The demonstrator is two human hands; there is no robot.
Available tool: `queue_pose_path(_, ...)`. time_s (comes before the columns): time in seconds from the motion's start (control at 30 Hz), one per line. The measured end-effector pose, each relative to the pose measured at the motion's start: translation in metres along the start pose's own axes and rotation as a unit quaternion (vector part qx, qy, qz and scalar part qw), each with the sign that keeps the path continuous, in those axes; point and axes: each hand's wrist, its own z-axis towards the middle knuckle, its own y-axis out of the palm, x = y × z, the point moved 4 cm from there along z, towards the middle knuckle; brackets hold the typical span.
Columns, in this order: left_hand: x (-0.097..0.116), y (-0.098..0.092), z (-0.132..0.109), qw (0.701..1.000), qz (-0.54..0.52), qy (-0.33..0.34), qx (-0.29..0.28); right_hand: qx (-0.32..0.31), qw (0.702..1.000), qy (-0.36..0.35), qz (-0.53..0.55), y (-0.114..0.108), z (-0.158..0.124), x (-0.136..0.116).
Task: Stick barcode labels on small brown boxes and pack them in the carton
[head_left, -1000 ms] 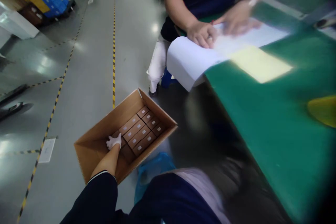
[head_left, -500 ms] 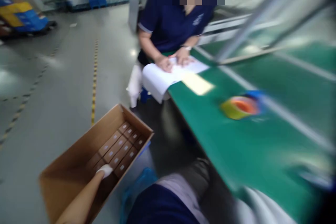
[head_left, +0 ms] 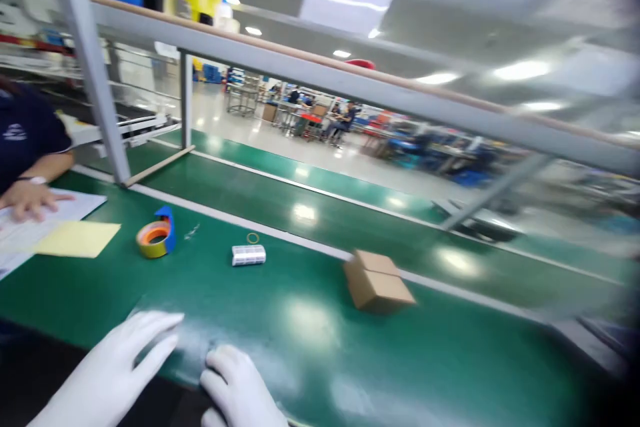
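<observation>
My left hand, in a white glove, reaches over the near edge of the green table with its fingers stretched out and nothing in it. My right hand, also gloved, rests beside it at the table edge with its fingers curled; I see nothing in them. Both hands are blurred. A small brown carton lies on the table ahead to the right, well beyond both hands. A small white labelled pack and a thin ring lie further back, in the middle.
A yellow tape roll with a blue holder sits at the left, next to a yellow sheet and white papers. A co-worker's hand lies on those papers. Grey frame posts and a rail cross above the table.
The view has swung up from the floor carton to the table top. My left hand has left the carton and both hands now rest at the table edge.
</observation>
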Motion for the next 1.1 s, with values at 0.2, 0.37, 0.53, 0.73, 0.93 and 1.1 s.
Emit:
queue_pose_path(0.2, 0.093, 0.094, 0.177, 0.977, 0.068, 0.196, -0.054, 0.077, 0.989, 0.114, -0.058, -0.150, -0.029, 0.071)
queue_pose_path(0.37, 0.084, 0.149, 0.202, 0.972, 0.118, 0.189, -0.069, 0.218, 0.898, 0.329, -0.196, -0.303, -0.060, 0.178)
queue_pose_path(0.53, 0.073, 0.158, 0.185, 0.968, 0.076, 0.202, -0.126, 0.233, 0.846, 0.430, -0.212, -0.326, -0.080, 0.240)
queue_pose_path(0.73, 0.072, 0.173, 0.177, 0.972, 0.018, 0.134, -0.192, 0.185, 0.860, 0.427, -0.208, -0.273, -0.062, 0.228)
queue_pose_path(0.93, 0.085, 0.167, 0.171, 0.959, -0.176, 0.071, -0.210, 0.144, 0.869, 0.421, -0.214, -0.210, -0.031, 0.180)
queue_pose_path(1.1, 0.093, 0.155, 0.171, 0.939, -0.291, 0.039, -0.178, 0.100, 0.875, 0.425, -0.211, -0.191, -0.014, 0.158)
